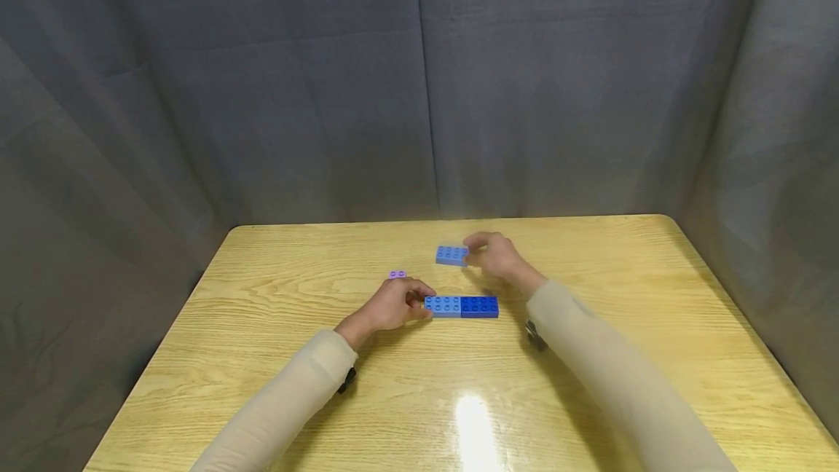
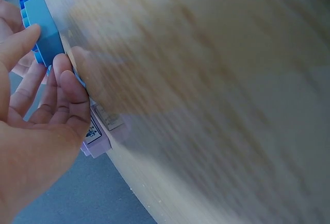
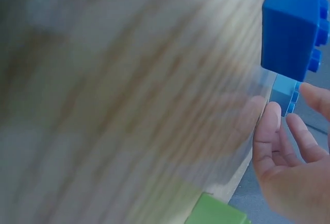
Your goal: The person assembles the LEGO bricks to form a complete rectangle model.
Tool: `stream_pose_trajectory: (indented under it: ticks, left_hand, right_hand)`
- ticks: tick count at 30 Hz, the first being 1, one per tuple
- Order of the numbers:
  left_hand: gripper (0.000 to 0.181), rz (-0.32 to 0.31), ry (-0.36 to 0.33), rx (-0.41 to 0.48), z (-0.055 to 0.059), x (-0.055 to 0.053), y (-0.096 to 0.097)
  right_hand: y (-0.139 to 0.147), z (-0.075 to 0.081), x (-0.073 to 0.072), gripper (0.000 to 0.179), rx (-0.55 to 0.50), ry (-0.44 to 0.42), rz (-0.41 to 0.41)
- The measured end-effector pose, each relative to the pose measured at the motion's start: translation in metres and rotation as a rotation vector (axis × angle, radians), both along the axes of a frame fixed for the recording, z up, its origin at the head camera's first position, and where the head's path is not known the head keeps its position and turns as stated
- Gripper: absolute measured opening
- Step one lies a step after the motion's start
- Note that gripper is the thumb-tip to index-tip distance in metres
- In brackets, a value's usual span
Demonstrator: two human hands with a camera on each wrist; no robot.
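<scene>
Two long bricks lie end to end in a row, a light blue brick on the left and a dark blue brick on the right. My left hand pinches the left end of the light blue one between thumb and fingers. Farther back lies a second light blue brick, studs up. The thumb and fingers of my right hand hold its right end. The dark blue brick looms large in the right wrist view, nearer the camera than the right hand.
A small purple brick stands behind the left hand, partly hidden by it. The right wrist view shows a green brick that the head view does not. Grey curtains surround the wooden table at the back and sides.
</scene>
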State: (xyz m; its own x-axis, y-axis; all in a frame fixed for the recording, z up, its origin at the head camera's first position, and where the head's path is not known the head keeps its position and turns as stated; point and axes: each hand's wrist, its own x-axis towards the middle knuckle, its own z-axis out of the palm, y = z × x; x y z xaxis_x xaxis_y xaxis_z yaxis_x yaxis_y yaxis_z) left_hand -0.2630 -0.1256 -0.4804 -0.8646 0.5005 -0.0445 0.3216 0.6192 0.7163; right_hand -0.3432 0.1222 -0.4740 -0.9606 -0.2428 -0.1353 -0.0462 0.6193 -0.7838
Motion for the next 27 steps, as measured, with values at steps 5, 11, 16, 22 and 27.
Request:
stream_pose_trajectory:
  ticks: [5, 11, 16, 22, 27]
  left_hand:
    - [0.032, 0.002, 0.0, -0.002, -0.0003, -0.0001, 0.0]
    - [0.032, -0.001, 0.0, -0.003, -0.0002, 0.0, -0.0002]
    - [0.032, 0.0, -0.004, -0.003, -0.0007, -0.0002, -0.0003]
    - [0.032, 0.001, -0.001, -0.005, -0.0016, -0.0008, 0.0]
    - [0.032, 0.006, 0.006, -0.008, -0.002, -0.0009, 0.0005]
  right_hand:
    - [-0.0017, 0.0007, -0.0024, 0.043, 0.01, -0.009, 0.002]
    - [-0.0046, 0.0012, -0.005, 0.043, 0.013, -0.038, -0.015]
    - [-0.0069, 0.0003, -0.0064, 0.043, 0.038, -0.028, -0.016]
    - [-0.0085, -0.0009, -0.0075, 0.043, 0.066, -0.006, -0.019]
    - [-0.0094, -0.0009, -0.0082, 0.038, 0.099, 0.015, -0.022]
